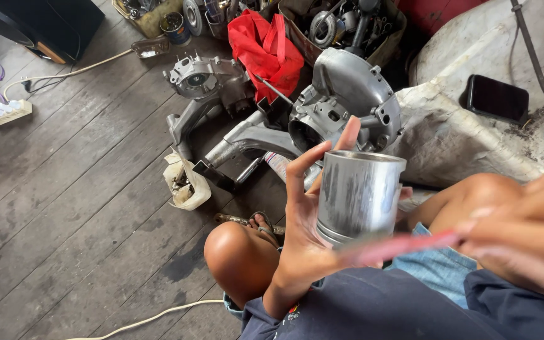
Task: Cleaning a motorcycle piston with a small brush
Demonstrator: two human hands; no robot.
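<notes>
My left hand (306, 214) grips a shiny metal piston (359, 195), held upright above my knees with the fingers wrapped round its left side. My right hand (524, 236) is close to the camera and blurred at the right; it pinches a thin red tool (398, 247) whose tip reaches the piston's lower edge. I sit on a wooden plank floor (64, 208) with bare knees up.
Two grey engine casings (347, 104) (206, 82) lie on the floor ahead, with a red cloth (266, 47) between them. A box of metal parts (347, 25) stands behind. A phone (493, 97) rests on white sacking at right. A power strip (9, 112) and cables lie left.
</notes>
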